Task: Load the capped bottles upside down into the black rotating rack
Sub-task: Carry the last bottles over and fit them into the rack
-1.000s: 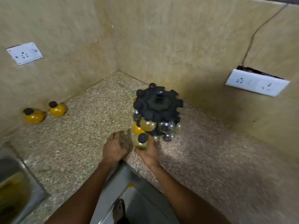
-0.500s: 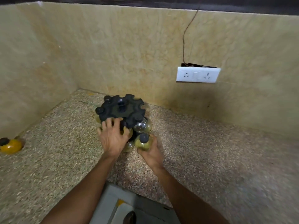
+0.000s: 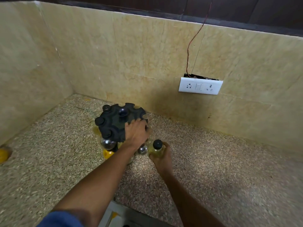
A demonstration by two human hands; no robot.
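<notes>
Right hand (image 3: 161, 157) wraps a capped bottle (image 3: 157, 149) upright just right of the black rack (image 3: 114, 122), left hand (image 3: 136, 132) lies on the rack's top near edge, fingers curled over it, hiding some slots, blurred yellow bottle (image 3: 3, 154) cut off at left edge

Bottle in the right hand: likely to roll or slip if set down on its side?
The bottle looks round-bodied and glossy, so it would probably roll on the counter. The right hand wraps its belly; smooth clear walls may be slippery.
</notes>
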